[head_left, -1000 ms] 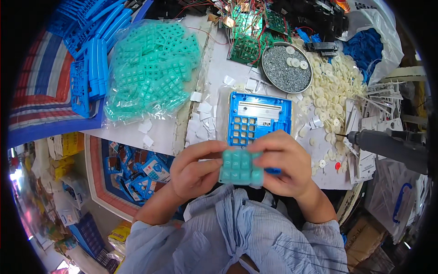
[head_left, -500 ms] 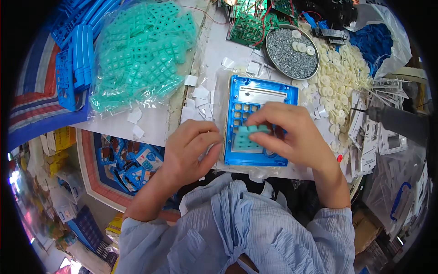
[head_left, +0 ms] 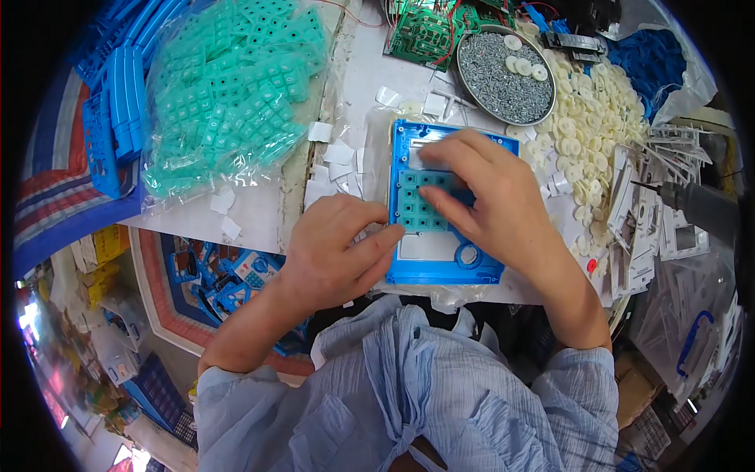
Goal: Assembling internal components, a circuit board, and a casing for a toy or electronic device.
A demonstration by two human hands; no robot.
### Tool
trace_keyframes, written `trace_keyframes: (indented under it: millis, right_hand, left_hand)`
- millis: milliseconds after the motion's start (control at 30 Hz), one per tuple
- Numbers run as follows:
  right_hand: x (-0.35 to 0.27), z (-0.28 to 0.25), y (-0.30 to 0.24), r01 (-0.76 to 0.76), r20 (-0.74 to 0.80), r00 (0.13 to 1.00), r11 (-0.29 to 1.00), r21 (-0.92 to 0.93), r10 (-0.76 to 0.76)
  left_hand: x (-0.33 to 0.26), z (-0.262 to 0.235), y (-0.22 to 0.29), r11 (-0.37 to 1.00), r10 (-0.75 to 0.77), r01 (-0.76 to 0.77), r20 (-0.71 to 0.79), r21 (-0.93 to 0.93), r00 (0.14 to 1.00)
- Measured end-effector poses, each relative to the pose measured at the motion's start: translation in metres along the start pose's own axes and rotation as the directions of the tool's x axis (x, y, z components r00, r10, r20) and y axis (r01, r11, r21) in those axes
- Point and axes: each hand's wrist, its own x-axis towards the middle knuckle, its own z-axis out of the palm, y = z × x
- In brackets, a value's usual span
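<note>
Your blue plastic housing lies on the white table in front of you, its ribbed inner face up. The green rubber keypad sits over the button grid on the housing's left side, back upward with rows of dark dots showing; your right hand covers part of it, so you cannot tell whether every key is seated. That right hand is partly open, thumb on the keypad and fingers arched above the housing's upper part. Your left hand is half curled, fingertips at the housing's left edge; whether it grips that edge, you cannot tell.

To your left, a clear bag holds more green keypads. Beyond the housing stands a round metal dish of small screws, beside cream plastic discs. A power screwdriver points in from your right.
</note>
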Motion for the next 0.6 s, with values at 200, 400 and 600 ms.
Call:
trace_keyframes:
  millis: [200,400,600]
  right_hand:
    - [-0.026,-0.012,-0.017,0.240,0.081,0.970,0.959,-0.150,-0.230]
    - [-0.045,-0.003,-0.021,0.214,0.367,0.926,0.918,-0.334,-0.082]
    - [-0.041,-0.009,-0.021,0.222,0.446,0.893,0.918,-0.330,-0.055]
  left_hand:
    - [0.001,-0.004,-0.001,0.999,0.030,-0.031,0.039,0.028,0.999]
    - [0.019,-0.019,0.005,0.984,0.012,-0.052,0.227,0.171,0.974]
    - [0.025,-0.024,0.014,0.928,-0.039,-0.102,0.365,0.359,0.930]
